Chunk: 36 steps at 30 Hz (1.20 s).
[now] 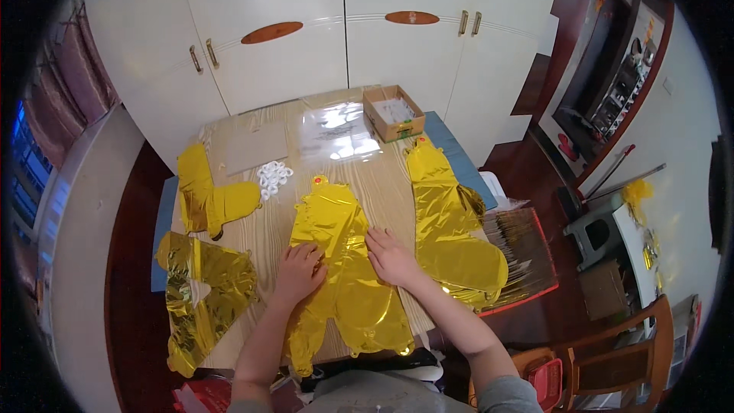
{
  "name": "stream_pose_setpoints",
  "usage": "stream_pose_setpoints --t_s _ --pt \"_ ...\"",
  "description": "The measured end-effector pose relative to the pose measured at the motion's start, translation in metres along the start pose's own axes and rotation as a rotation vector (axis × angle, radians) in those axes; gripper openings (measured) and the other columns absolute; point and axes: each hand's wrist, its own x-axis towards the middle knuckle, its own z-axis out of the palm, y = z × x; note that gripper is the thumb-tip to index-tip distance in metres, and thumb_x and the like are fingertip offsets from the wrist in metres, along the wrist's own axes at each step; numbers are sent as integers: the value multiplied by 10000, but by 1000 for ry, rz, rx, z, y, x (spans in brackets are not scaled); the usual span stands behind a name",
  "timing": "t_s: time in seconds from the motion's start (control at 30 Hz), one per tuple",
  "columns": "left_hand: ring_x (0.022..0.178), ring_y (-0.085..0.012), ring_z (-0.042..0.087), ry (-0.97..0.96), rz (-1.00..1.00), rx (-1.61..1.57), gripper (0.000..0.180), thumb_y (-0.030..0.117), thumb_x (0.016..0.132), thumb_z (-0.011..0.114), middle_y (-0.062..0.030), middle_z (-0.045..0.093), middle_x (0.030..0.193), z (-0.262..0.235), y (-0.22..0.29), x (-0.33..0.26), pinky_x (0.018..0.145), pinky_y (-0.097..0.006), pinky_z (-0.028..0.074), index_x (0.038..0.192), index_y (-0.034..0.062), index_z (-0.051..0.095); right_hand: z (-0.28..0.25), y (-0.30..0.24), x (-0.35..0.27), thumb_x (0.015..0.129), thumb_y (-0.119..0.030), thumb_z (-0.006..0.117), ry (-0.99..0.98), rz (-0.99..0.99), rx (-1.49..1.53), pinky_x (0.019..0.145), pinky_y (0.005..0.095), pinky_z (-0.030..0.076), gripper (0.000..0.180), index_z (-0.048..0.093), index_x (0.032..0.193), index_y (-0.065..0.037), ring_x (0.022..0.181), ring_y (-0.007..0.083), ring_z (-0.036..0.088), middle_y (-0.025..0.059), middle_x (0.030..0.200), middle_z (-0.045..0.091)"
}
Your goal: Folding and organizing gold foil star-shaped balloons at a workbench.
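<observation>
A flat, uninflated gold foil balloon (pixel 353 294) lies lengthwise in front of me, with a small red spot at its far end. My left hand (pixel 303 269) rests on its left edge, fingers slightly bent and spread on the foil. Across from it, my right hand (pixel 393 258) lies on the right edge with its fingers stretched out. Neither hand lifts the foil. More flat gold foil balloons surround it: one at the far left (pixel 210 195), a creased one at the near left (pixel 202 291) and a long one (pixel 451 229) to the right.
On the wood-grain table (pixel 267 256), a pile of white rings (pixel 274 178) sits left of centre. Clear plastic sheets (pixel 340 131) and an open cardboard box (pixel 394 113) stand at the back, before white cabinets (pixel 306 61). A wooden chair (pixel 621 356) stands at the right.
</observation>
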Motion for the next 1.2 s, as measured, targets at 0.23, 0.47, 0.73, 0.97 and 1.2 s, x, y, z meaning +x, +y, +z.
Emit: stream_pose_setpoints --t_s 0.23,0.47,0.73,0.97,1.2 --pt "1142 -279 549 3 -6 -28 329 272 797 701 -103 612 1160 4 -1 1 1006 -481 386 1074 101 653 1 0 0 954 -221 473 -39 -1 -54 1144 454 280 464 484 1321 64 1356 321 392 200 1430 445" --pt "1138 -278 550 11 -1 -16 334 260 783 718 -102 611 1154 8 0 1 998 -477 390 1075 109 655 2 0 -1 958 -263 469 -46 5 -66 1148 447 270 484 483 1329 47 1365 317 379 191 1439 439" --pt "1126 -286 552 10 -9 -54 343 295 807 700 -102 607 1142 -1 3 3 977 -467 403 1089 107 647 -1 -3 2 955 -288 479 -45 3 -66 1147 446 271 503 476 1339 36 1366 322 378 183 1439 444" --pt "1117 -329 527 -190 -305 21 458 379 818 688 -164 557 1184 -61 -7 -30 955 -467 408 1129 50 618 -3 -3 1 952 -292 491 -14 38 44 1145 452 271 495 484 1342 14 1356 336 389 181 1421 465" --pt "1093 -383 494 -211 -730 207 611 484 777 695 -202 542 1127 -97 30 -120 898 -502 409 1136 5 571 -12 -12 -2 933 -303 529 -4 -74 -15 1132 521 260 442 545 1313 -76 1335 325 417 106 1398 510"
